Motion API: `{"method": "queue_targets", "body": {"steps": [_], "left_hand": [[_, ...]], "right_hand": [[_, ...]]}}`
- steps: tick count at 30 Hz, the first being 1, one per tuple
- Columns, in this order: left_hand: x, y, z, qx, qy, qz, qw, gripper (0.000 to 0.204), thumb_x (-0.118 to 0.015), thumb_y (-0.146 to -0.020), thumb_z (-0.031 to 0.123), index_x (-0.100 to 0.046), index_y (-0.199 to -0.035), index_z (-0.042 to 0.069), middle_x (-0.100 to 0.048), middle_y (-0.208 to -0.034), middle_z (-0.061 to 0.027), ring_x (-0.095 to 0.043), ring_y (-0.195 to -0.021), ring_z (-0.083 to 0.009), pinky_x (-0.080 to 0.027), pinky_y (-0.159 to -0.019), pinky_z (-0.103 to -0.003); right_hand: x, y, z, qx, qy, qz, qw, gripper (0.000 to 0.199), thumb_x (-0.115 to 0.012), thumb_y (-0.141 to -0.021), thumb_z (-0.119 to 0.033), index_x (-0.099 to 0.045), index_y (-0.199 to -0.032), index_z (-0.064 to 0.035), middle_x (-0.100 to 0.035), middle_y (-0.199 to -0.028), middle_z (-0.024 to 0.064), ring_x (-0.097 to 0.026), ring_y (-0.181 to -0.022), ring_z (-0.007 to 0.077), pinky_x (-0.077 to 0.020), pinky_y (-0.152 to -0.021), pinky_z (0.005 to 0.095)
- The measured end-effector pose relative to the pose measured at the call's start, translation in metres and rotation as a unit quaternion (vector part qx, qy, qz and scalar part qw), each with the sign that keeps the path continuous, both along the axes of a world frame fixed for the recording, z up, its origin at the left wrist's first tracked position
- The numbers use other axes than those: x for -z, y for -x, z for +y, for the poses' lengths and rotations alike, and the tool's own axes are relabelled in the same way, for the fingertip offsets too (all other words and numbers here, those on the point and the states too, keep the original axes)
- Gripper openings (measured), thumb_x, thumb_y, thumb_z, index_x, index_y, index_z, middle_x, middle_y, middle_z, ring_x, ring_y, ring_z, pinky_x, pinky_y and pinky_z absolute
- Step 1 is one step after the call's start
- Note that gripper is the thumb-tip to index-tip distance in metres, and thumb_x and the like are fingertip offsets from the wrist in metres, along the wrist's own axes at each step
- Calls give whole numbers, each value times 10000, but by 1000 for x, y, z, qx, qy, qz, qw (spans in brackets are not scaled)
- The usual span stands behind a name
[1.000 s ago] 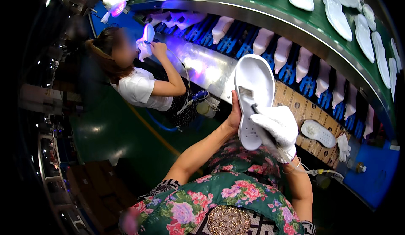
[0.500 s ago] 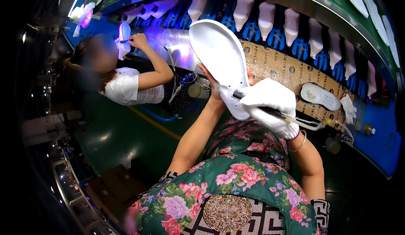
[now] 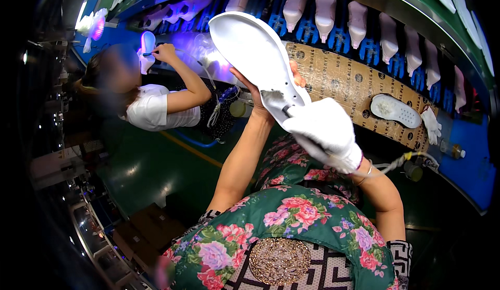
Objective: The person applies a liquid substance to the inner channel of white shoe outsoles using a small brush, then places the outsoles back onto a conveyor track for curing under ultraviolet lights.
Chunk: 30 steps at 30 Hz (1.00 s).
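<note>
A white shoe sole (image 3: 252,48) is tilted upright in front of me, its hollow inner side toward me. My bare left hand (image 3: 256,93) grips it from behind, with fingers showing at both edges. My right hand (image 3: 327,134), in a white knit glove, is closed on a brush whose dark tip (image 3: 288,109) touches the heel end. The glove hides most of the brush. A thin hose (image 3: 393,163) trails away from beside the right wrist. A greyish wet-looking patch (image 3: 274,97) shows on the sole just above the brush.
Another sole (image 3: 396,110) and a white glove (image 3: 431,125) lie on the cardboard-covered bench (image 3: 333,76). Behind runs a row of pink shoe lasts (image 3: 325,16) on blue holders. A co-worker (image 3: 161,105) sits at left, brushing a sole. A clear bottle (image 3: 452,149) lies at right.
The sole and both hands have shifted a little left in view. The brush has moved lower on the heel end, and a greyish wet-looking patch now shows there.
</note>
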<state>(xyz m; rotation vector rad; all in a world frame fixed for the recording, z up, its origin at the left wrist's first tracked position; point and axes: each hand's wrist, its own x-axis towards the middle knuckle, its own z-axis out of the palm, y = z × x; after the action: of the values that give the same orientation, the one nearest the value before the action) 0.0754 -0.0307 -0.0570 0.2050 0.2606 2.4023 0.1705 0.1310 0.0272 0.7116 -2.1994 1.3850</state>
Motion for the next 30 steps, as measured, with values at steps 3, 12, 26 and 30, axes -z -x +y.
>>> {"method": "queue_targets", "body": {"steps": [3, 12, 26, 30], "left_hand": [[-6, 1, 0, 8, -39, -30, 999, 1250, -463, -524, 1026, -535, -1139, -59, -619, -932, -211, -601, -931, -345, -551, -732, -447], [-3, 8, -3, -38, -28, -34, 998, 1181, -488, -582, 993, -479, -1350, 96, -537, -1045, -187, -572, -811, -343, -481, -743, -479], [2, 20, -19, 70, 111, -22, 991, 1254, -353, -588, 1026, -484, -1357, 45, -648, -1038, -217, -676, -765, -369, -594, -592, -474], [-4, 20, -15, 120, 108, -15, 987, 1220, -391, -623, 1000, -452, -1409, 69, -650, -1045, -221, -687, -765, -362, -613, -607, -465]], "right_hand": [[2, -2, -3, -66, 88, -69, 992, 239, -796, -705, -24, -755, -927, -103, -735, -899, 72, -702, -817, 247, -539, -735, 340], [11, -7, -5, -50, 44, -51, 996, 255, -788, -718, -26, -751, -956, -111, -734, -950, 87, -697, -801, 267, -536, -709, 347], [12, -13, -5, -109, 188, -204, 954, 172, -795, -748, -54, -761, -904, -117, -732, -890, 56, -696, -801, 233, -543, -724, 325], [24, -12, -2, -18, 59, -73, 995, 303, -783, -718, -22, -730, -1002, -114, -726, -970, 76, -690, -843, 262, -539, -730, 363]]}}
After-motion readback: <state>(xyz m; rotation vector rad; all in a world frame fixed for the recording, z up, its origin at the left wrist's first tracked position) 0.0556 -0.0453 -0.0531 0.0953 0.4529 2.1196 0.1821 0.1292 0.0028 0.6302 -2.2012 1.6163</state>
